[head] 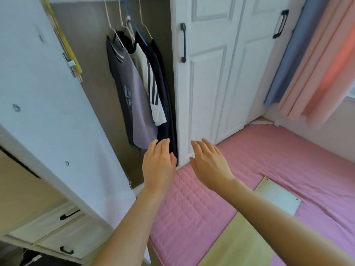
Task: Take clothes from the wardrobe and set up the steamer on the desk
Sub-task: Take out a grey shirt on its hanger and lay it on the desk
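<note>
Fingers [162,145] on two hands lie released, below perhaps four hanging garments [134,93].

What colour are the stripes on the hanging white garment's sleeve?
Black stripes on the white sleeve, shown in the head view.

wardrobe door [207,77]: smooth white painted | bed cover [192,208]: pink quilted cloth | hangers [123,25]: thin wire

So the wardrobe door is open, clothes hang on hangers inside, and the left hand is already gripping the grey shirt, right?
Not quite. In the head view the left hand is open with straight fingers, gripping nothing; the grey shirt hangs free on its hanger. The door is open and clothes hang inside, as you said.
</note>
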Demonstrator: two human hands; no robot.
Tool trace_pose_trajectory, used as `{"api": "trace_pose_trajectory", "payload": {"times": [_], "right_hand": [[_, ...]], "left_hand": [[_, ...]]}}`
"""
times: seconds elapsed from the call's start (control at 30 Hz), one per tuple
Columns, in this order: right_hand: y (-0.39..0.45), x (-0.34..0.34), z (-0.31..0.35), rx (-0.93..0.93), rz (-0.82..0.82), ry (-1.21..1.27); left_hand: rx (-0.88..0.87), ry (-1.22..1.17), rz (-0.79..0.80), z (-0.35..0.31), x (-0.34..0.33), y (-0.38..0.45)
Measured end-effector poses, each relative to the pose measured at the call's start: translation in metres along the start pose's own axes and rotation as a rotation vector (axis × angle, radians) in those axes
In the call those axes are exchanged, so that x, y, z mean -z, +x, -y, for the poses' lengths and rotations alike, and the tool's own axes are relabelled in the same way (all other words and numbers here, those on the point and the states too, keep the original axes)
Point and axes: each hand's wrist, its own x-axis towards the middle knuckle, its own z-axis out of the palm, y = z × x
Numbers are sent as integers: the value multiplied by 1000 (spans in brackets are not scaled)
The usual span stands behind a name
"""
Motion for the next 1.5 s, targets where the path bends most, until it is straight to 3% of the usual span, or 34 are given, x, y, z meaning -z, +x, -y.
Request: {"api": "trace_pose_trajectory", "payload": {"times": [0.27,0.47,0.6,0.77,1.0,1.27,1.5], "right_hand": [[127,25,-12,101,-137,-20],[222,42,-18,162,-254,-22],[279,46,-13,189,-323,-22],[337,41,-2,252,-281,26],[407,25,14,309,-120,140],[463,5,38,78,-28,502],[496,-22,64,-85,33,728]], "left_hand": [[100,-7,-184,-8,13,131],[81,40,-362,7,39,229],[187,15,-362,23,44,283],[281,-29,-313,43,43,329],[328,101,-188,74,30,364],[477,-20,-84,125,36,411],[561,-462,-215,135,43,459]]}}
